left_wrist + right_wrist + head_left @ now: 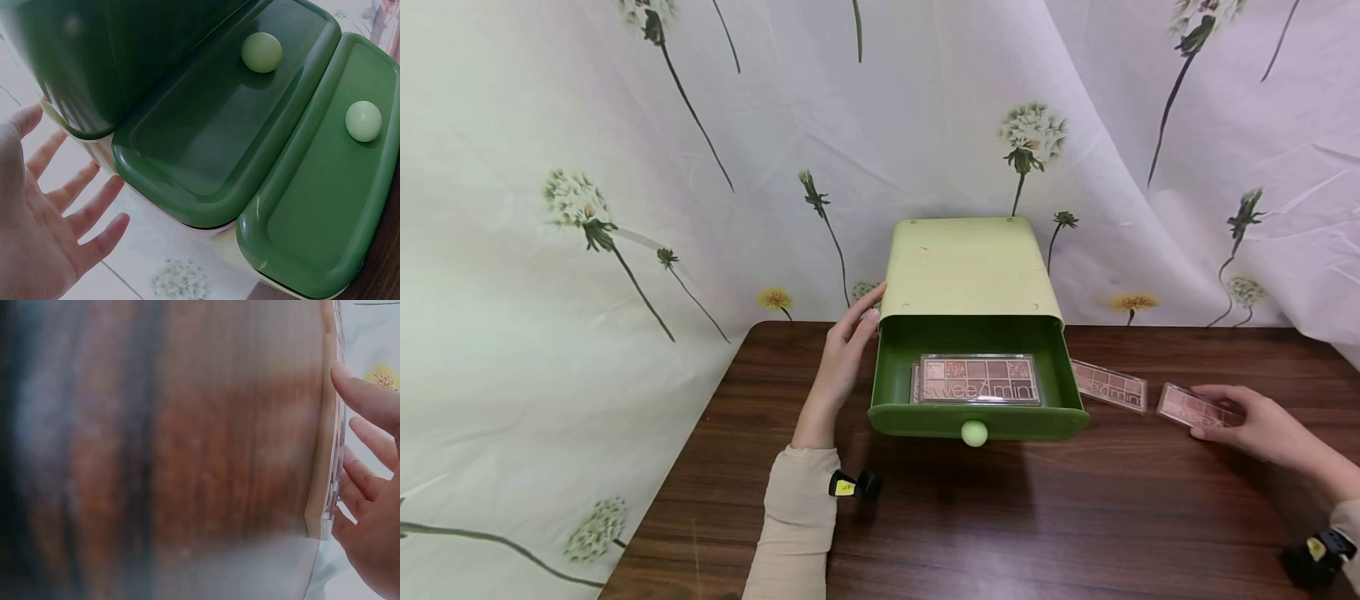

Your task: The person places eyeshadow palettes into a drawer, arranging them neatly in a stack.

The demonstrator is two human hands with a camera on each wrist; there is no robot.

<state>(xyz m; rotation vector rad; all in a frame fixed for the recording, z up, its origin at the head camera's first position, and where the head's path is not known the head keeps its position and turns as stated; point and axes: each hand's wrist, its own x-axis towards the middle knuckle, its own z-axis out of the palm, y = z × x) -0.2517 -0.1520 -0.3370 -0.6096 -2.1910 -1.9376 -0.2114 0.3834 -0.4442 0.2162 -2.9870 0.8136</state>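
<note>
A drawer box [966, 271] with a pale yellow-green top stands at the back of the table, its green top drawer [910, 422] pulled out. Inside the drawer lies an eyeshadow palette [977, 387] over another that is mostly hidden. My left hand [841, 358] is at the box's left side, fingers straight and spread along it in the left wrist view. Off to the right, my right hand [1262, 423] holds a clear-lidded eyeshadow palette [1183, 407] between thumb and fingers, low over the table. Beside it another palette [1108, 387] lies on the table, close to the drawer.
Two lower drawers with round knobs, one of them the middle drawer [206, 137], are closed in the left wrist view. The dark wooden table [925, 533] ends at a curtain [737, 167] with a dandelion print.
</note>
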